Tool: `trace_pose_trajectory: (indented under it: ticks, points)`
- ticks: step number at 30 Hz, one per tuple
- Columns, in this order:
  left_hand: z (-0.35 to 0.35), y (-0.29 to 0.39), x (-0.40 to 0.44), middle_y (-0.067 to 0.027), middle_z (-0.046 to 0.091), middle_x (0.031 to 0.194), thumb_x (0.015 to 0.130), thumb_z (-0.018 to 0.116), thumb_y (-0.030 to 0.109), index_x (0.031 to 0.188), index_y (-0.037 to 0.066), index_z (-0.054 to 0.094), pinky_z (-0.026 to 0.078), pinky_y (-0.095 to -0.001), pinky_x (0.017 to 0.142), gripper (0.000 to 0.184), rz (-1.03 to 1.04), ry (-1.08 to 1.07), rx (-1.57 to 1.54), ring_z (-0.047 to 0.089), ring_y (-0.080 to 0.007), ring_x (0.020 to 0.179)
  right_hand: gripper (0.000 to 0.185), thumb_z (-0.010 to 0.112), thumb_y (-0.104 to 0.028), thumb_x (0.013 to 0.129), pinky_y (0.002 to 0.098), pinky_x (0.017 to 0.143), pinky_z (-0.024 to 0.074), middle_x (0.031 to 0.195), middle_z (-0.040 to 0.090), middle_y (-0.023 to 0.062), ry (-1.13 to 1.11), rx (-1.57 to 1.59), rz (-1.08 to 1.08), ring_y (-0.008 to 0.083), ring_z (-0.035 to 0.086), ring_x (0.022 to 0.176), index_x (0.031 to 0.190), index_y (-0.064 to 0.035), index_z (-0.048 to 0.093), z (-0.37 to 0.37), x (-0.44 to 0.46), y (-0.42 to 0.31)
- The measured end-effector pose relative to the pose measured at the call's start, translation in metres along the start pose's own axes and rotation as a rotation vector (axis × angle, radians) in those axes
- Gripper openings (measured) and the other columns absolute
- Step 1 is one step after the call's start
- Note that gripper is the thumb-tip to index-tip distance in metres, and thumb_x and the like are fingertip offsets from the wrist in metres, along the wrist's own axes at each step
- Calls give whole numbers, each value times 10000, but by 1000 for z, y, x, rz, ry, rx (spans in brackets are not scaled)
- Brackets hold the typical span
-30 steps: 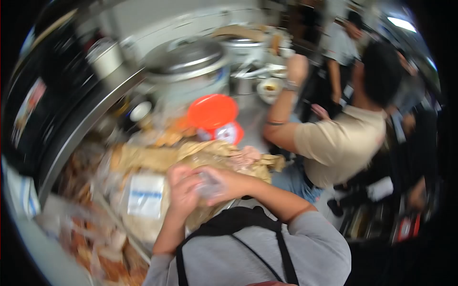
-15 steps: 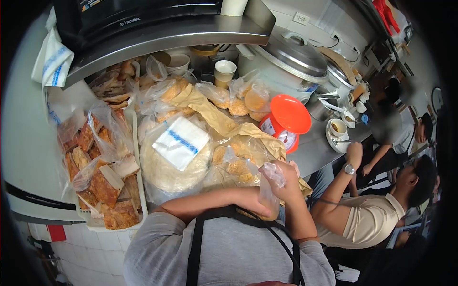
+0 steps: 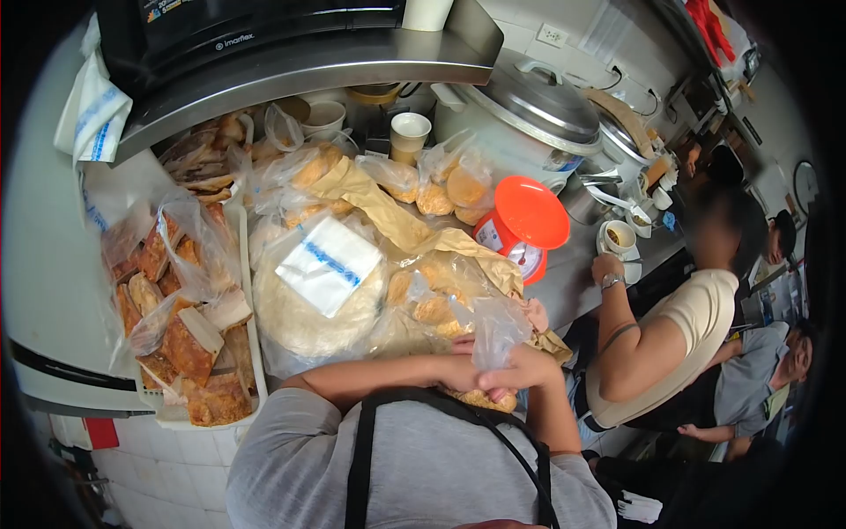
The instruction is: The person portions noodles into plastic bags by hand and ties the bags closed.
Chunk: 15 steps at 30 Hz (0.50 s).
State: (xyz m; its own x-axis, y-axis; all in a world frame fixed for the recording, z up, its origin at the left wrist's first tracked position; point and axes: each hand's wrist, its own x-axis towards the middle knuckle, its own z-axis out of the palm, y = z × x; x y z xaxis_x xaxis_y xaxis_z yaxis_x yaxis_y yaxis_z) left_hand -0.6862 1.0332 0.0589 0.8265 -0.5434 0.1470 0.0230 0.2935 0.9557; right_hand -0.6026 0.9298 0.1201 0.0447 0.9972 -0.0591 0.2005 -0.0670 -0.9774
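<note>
Close to my chest I hold a clear plastic bag (image 3: pixel 493 328) by its gathered neck, its loose top sticking up. Orange-brown crumbly food (image 3: pixel 480 400) fills its lower part, below my fingers. My right hand (image 3: pixel 522 367) is closed around the neck from the right. From the left, my left hand (image 3: pixel 460 374) is closed against the same bag, its fingers partly covered by the plastic and the other hand. Just beyond lies a larger clear bag (image 3: pixel 434 300) with more of these orange-brown packs. Brown paper (image 3: pixel 471 245) runs along its far side.
A white basket (image 3: pixel 250 304) holds browned slabs of meat (image 3: pixel 189 344) at left. Beside it sits a round wrapped white bundle (image 3: pixel 322 309) under a folded white bag (image 3: pixel 330 264). An orange scale (image 3: pixel 531 212), large lidded pots (image 3: pixel 538 106) and a person in beige (image 3: pixel 661 348) are to the right.
My right hand has come down the bag's neck to meet my left hand. The bag's top now stands up above the hands. The person in beige has shifted, one hand now by a bowl.
</note>
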Motion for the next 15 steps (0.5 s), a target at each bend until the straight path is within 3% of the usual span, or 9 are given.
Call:
trace_pose_trajectory:
  ticks: [1,4,5,6,7,9,12,15]
  points:
    - [-2,-3,0,-76,545,787,718,467,110,691,35,510,385,-283,777,91,-31,29,-4,496,-175,873,330,531,-257,783,238,575,460,976,534,103,-46,1,70,146,542,752,953,26,511,2,-1,1]
    - [1,2,-1,-72,545,778,691,474,91,680,33,509,387,-278,759,69,-108,181,-114,499,-166,863,340,463,-295,826,216,520,462,904,556,140,187,128,260,166,550,727,885,35,518,8,-5,-14]
    - [2,7,-1,-71,544,778,686,477,89,684,31,513,388,-276,752,69,-131,242,-166,501,-163,858,334,452,-297,831,218,511,459,879,559,151,284,206,147,176,552,711,854,30,516,11,-6,-7]
    - [2,11,-1,-55,534,742,703,452,22,782,7,524,411,-265,701,107,-104,265,-109,514,-150,738,332,442,-298,836,219,502,457,854,562,161,378,282,33,187,553,696,822,26,515,17,-6,5]
    - [-1,11,0,-58,535,758,708,460,32,813,3,519,405,-268,716,123,-75,219,-51,509,-150,758,335,431,-299,841,220,493,455,828,566,172,470,357,-84,197,554,680,791,22,513,20,-6,11]
    - [-6,11,1,-63,536,790,718,476,51,874,-4,510,394,-273,745,169,-17,129,65,498,-150,799,341,450,-331,823,326,611,442,737,550,152,574,409,-30,247,551,693,735,-3,479,17,-12,6]
    - [-7,19,-3,-83,509,916,719,550,129,1024,-10,438,375,-282,802,354,-110,139,258,467,-156,899,344,432,-318,831,341,613,436,696,537,149,624,363,-201,248,541,670,721,5,477,5,-14,-15]
    - [-3,37,-12,-137,475,1057,654,622,302,1134,0,395,343,-313,871,610,145,296,342,450,-211,1004,321,388,-295,845,338,605,418,660,518,115,663,233,-503,237,525,622,748,-6,487,5,-23,-35]
